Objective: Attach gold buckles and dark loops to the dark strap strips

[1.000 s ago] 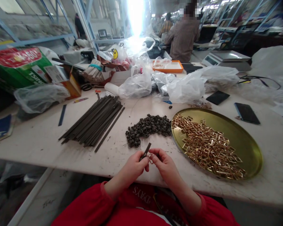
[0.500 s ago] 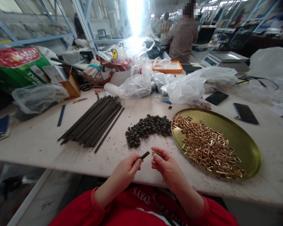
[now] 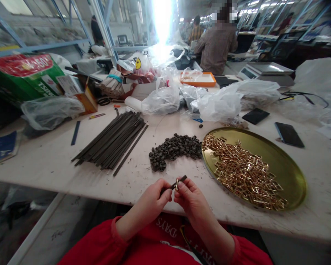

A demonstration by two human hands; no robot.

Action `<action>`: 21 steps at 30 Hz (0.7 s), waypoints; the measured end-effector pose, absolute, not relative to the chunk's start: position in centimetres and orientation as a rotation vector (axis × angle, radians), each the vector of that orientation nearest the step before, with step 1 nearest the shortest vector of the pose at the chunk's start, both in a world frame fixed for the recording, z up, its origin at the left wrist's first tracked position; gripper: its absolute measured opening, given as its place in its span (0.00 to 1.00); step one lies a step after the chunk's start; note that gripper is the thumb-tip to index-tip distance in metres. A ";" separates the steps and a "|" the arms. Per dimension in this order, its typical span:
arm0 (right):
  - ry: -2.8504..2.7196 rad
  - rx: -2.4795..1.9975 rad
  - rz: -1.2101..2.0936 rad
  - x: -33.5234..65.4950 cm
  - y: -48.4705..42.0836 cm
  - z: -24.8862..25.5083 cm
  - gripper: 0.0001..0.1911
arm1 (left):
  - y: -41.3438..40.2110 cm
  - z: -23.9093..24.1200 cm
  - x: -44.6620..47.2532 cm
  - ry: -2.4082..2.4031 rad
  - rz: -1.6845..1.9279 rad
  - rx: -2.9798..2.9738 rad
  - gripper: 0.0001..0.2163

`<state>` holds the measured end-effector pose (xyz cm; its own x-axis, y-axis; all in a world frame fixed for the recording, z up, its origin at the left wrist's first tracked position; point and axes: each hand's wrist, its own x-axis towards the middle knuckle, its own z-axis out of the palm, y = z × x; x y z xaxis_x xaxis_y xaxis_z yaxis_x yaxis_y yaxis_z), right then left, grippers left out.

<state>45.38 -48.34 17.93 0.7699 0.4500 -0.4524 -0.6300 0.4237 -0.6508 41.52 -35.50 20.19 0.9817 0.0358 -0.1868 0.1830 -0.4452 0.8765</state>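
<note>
My left hand [image 3: 153, 195] is closed on a dark strap [image 3: 183, 178], whose end sticks out toward the right. Between the fingertips of my right hand [image 3: 192, 198] is a small gold buckle [image 3: 177, 185]. The strap's end appears to pass through the buckle, though my fingers hide part of both. Just beyond my hands lies a heap of small dark loops [image 3: 179, 147]. To the right, a round gold tray [image 3: 288, 162] holds a pile of rectangular gold buckles [image 3: 245, 171]. A stack of long dark straps [image 3: 110, 141] lies to the left.
Clear plastic bags [image 3: 217, 103] crowd the back of the table [image 3: 55, 158]. A phone [image 3: 289, 134] and a flat black object [image 3: 255, 115] lie at the right. A green and red box [image 3: 24, 79] stands at the far left. Another person [image 3: 217, 46] is in the background.
My hands have come together. The strap, earlier apart from the buckle, now reaches across it, its tip showing beyond the buckle. The view has shifted slightly.
</note>
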 end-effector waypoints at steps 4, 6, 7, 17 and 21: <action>0.051 -1.068 0.637 44.9 -48.3 17.7 0.11 | -35.4 20.2 41.4 0.166 -0.211 1.817 0.07; -0.030 -1.161 0.586 44.7 -48.2 17.6 0.10 | -35.4 19.9 41.3 0.202 -0.260 1.734 0.09; -0.062 -1.200 0.576 44.6 -48.2 17.5 0.11 | -35.4 19.8 41.3 0.222 -0.276 1.702 0.09; -0.602 -1.742 0.059 45.1 -50.2 16.9 0.06 | -35.7 20.3 41.4 0.399 -0.381 1.567 0.13; -0.687 -1.642 0.355 45.9 -50.9 18.1 0.12 | -35.4 20.2 41.1 0.383 -0.448 1.600 0.14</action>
